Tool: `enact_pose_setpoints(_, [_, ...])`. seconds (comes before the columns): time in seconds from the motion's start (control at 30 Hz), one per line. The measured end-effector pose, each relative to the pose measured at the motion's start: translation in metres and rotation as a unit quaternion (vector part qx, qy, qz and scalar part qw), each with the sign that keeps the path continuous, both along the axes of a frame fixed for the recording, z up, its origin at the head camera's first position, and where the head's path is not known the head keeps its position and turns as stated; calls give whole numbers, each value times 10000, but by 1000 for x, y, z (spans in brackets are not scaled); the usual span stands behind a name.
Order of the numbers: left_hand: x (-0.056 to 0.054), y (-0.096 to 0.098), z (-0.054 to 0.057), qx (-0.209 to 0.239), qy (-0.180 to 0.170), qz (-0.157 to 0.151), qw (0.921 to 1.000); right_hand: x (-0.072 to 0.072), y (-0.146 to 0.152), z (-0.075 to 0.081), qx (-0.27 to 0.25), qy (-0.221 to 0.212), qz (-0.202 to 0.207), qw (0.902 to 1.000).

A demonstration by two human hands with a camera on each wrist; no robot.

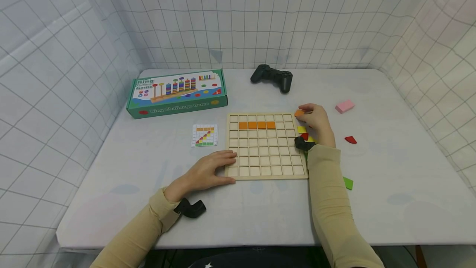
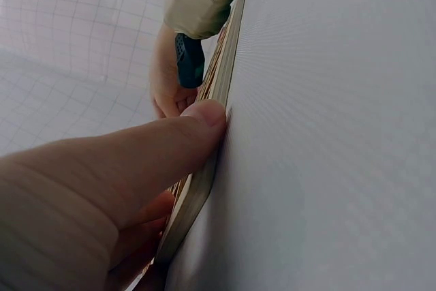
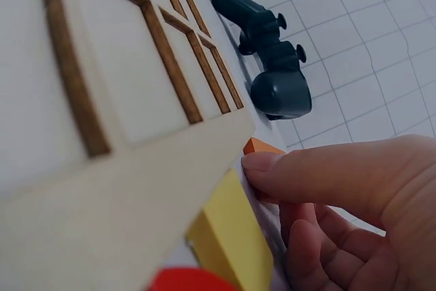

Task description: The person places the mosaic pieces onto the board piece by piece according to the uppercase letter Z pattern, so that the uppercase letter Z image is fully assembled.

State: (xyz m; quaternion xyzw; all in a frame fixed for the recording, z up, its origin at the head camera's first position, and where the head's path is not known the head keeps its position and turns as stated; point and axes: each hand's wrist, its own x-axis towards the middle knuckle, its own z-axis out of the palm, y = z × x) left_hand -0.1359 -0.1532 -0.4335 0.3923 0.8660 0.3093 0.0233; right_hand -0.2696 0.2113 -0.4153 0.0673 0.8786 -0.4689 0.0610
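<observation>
A wooden grid board (image 1: 266,178) lies on the table, with several orange square tiles (image 1: 257,125) side by side in its second row from the far side. My left hand (image 1: 204,171) rests on its near left corner, fingers extended over the left rim. In the left wrist view the thumb (image 2: 174,138) lies along the board's edge (image 2: 197,199). Just off the far right corner, my right hand (image 1: 316,121) pinches an orange tile (image 1: 299,113) between thumb and fingers. Close to that hand in the right wrist view are a yellow tile (image 3: 235,230) and a red piece (image 3: 187,279).
Left of the board lies a pattern card (image 1: 205,135); behind it is a green game box (image 1: 177,93). A black game controller (image 1: 273,77) sits at the back. Farther right are a pink block (image 1: 344,106), a red piece (image 1: 351,139) and a green tile (image 1: 348,183).
</observation>
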Motion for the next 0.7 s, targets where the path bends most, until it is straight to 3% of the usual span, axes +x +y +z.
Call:
enact_pose_setpoints(0.43, [1, 1, 0, 42, 98, -12, 9999, 3, 11, 5, 354, 185, 272, 9988])
enact_pose_setpoints(0.7, [1, 0, 1, 9, 9, -14, 10000, 5, 14, 16, 143, 135, 212, 9996])
